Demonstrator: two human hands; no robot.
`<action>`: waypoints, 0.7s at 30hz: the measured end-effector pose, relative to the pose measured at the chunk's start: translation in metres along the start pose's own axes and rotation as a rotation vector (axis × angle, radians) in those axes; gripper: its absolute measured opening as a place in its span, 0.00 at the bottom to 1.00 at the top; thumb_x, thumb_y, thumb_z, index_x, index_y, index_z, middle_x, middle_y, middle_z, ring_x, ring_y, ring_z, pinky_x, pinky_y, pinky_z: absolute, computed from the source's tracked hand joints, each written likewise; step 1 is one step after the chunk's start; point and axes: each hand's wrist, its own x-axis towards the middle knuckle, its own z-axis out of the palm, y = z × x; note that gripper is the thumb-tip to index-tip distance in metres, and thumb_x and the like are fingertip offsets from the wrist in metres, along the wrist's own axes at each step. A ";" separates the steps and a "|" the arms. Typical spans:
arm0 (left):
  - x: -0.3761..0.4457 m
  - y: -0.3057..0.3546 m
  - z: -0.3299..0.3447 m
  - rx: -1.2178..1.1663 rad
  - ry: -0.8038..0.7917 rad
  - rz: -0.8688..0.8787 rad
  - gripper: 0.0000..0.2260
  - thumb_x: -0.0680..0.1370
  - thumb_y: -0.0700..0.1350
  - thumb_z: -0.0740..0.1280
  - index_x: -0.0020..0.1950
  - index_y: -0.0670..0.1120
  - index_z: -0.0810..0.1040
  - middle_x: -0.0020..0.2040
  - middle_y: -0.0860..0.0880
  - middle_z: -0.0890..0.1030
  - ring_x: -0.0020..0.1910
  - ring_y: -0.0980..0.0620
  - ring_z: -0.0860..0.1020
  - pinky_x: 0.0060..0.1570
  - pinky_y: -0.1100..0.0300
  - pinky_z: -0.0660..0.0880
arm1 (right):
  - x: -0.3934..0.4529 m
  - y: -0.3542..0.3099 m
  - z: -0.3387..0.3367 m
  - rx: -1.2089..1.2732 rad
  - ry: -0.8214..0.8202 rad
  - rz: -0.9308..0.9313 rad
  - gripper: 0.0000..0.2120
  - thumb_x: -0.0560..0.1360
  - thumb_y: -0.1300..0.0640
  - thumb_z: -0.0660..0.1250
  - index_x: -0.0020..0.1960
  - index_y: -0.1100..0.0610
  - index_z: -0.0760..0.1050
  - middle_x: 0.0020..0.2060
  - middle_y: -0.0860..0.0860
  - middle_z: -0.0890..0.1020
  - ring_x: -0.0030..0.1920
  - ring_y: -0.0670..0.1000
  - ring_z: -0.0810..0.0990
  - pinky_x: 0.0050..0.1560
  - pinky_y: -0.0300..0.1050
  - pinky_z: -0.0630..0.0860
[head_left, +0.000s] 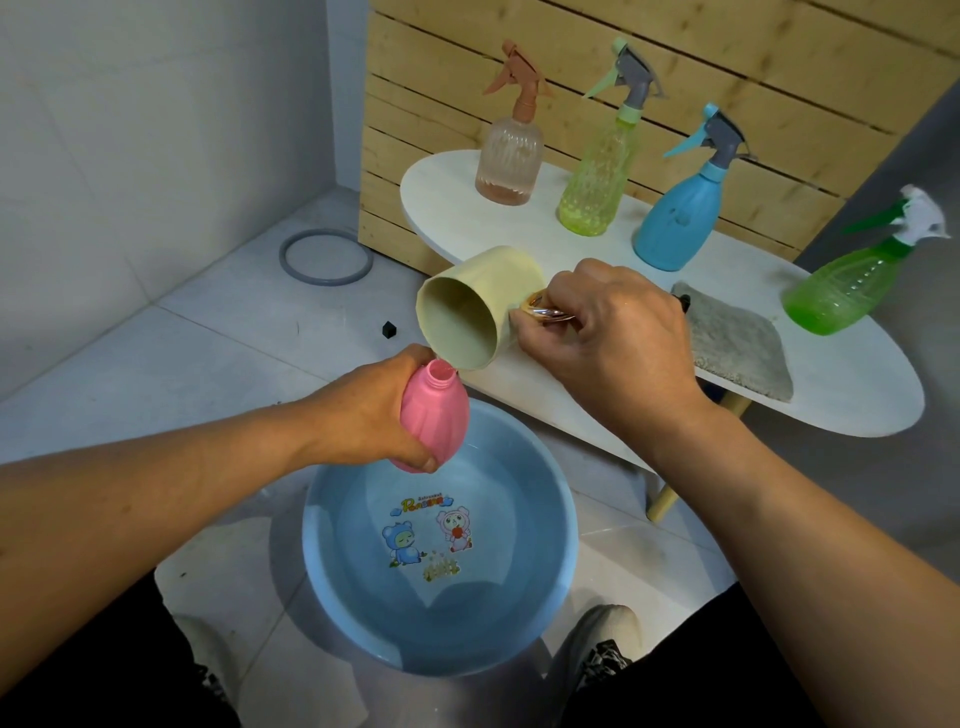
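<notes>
- Pink bottle (435, 415): uncapped, neck open and tilted up toward the cup, held in the air above the far rim of the basin. Its contents cannot be seen through the opaque wall.
- Left hand (371, 415): wrapped round the body of the pink bottle, fingers curled beneath it.
- Pale yellow cup (470, 312): tipped on its side, open mouth facing the camera, lowest lip just at the neck of the pink bottle. A thin film of liquid shows at that lip; the rest of the interior looks bare.
- Right hand (615, 332): clenched on the cup's gold handle (545, 313).
- Blue basin (551, 571): on the tiled floor directly below the hands, holding clear water over a cartoon print on its bottom.
- White oval counter (831, 395): carries four capped spray bottles in a row: a peach one (509, 161) with a little liquid at its base, a yellow-green one (597, 182), an opaque blue one (680, 218) and a green one (852, 286) lying tilted.
- Grey cloth (737, 348): flat on the counter, between the right hand and the green bottle.
- Grey ring (326, 257): on the floor, well apart, by the wall.
</notes>
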 end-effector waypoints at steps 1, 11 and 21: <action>0.000 0.000 0.000 -0.001 -0.001 0.003 0.46 0.61 0.52 0.85 0.71 0.59 0.62 0.60 0.59 0.75 0.56 0.54 0.76 0.45 0.63 0.78 | 0.000 0.000 -0.001 -0.005 0.007 -0.006 0.16 0.76 0.45 0.68 0.35 0.50 0.68 0.31 0.47 0.69 0.33 0.51 0.67 0.33 0.42 0.56; 0.002 -0.001 -0.001 -0.017 0.006 0.021 0.46 0.60 0.53 0.85 0.71 0.60 0.63 0.59 0.61 0.75 0.55 0.56 0.77 0.45 0.64 0.78 | -0.001 -0.001 0.001 -0.061 0.011 -0.046 0.18 0.78 0.43 0.66 0.36 0.55 0.74 0.31 0.47 0.70 0.34 0.50 0.67 0.32 0.42 0.57; 0.000 0.000 -0.001 -0.029 0.040 0.044 0.46 0.59 0.53 0.86 0.70 0.62 0.63 0.58 0.61 0.76 0.56 0.55 0.77 0.45 0.63 0.78 | -0.003 -0.003 0.002 -0.058 0.045 -0.102 0.17 0.79 0.43 0.65 0.38 0.54 0.76 0.33 0.49 0.73 0.35 0.52 0.70 0.29 0.46 0.67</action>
